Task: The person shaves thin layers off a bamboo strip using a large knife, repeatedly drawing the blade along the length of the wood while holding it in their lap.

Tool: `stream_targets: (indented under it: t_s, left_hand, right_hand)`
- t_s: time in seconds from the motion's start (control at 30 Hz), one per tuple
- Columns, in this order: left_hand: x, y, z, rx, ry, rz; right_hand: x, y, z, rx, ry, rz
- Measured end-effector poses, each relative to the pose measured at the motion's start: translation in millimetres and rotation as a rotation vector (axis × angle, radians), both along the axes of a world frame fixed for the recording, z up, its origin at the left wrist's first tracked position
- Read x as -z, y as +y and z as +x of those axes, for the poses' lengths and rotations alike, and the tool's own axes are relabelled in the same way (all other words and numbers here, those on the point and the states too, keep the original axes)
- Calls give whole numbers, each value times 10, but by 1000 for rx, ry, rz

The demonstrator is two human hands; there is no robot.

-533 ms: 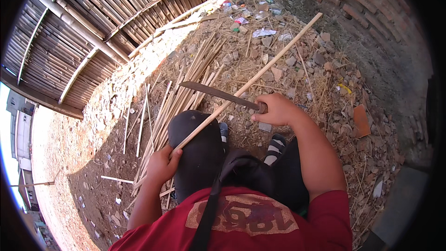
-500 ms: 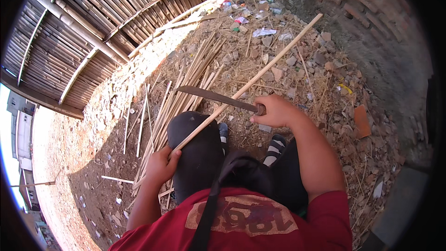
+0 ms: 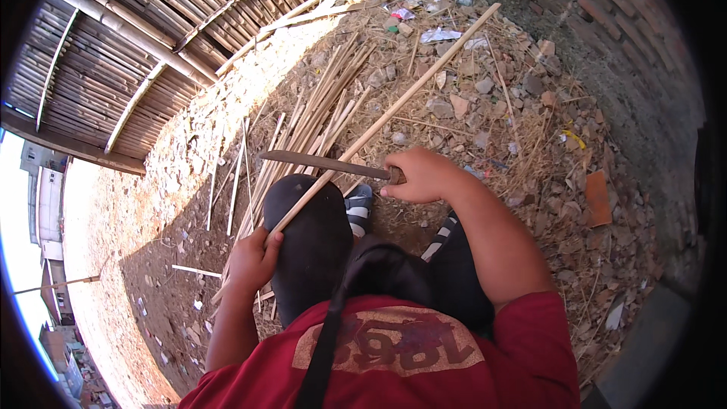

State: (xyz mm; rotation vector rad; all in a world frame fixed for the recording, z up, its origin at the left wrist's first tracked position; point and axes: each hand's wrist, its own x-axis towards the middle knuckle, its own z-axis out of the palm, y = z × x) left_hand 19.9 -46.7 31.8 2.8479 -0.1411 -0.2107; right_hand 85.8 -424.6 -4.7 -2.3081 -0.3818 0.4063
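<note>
Blade resting across the pole, close over your knee.
Your right hand [image 3: 424, 176] grips the long dark curved knife [image 3: 322, 163]; your left hand [image 3: 254, 257] clasps the pale bamboo pole [image 3: 394, 110] — a glancing slip could reach your left fingers or knee.

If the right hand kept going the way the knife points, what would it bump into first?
The right hand grips a dark curved blade pointing left across the long pale bamboo pole. Going on that way, it would probably meet the pole first, then the pile of split bamboo strips; depth is hard to judge.
</note>
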Motion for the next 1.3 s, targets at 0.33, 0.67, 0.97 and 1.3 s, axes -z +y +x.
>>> stream_targets:
  t_s: [0.33,0.67,0.97,1.3]
  left_hand:
    - [4,14,18,113,16,-42]
    - [42,313,-34,129,-21,-1]
    - [106,403,-29,142,14,-94]
    - [167,424,-48,139,36,-85]
  right_hand:
    - [-24,-96,-112,105,45,-170]
    - [8,1,-87,126,112,-279]
    - [14,-44,-69,190,65,-171]
    - [178,-88,-70,148,-127,-158]
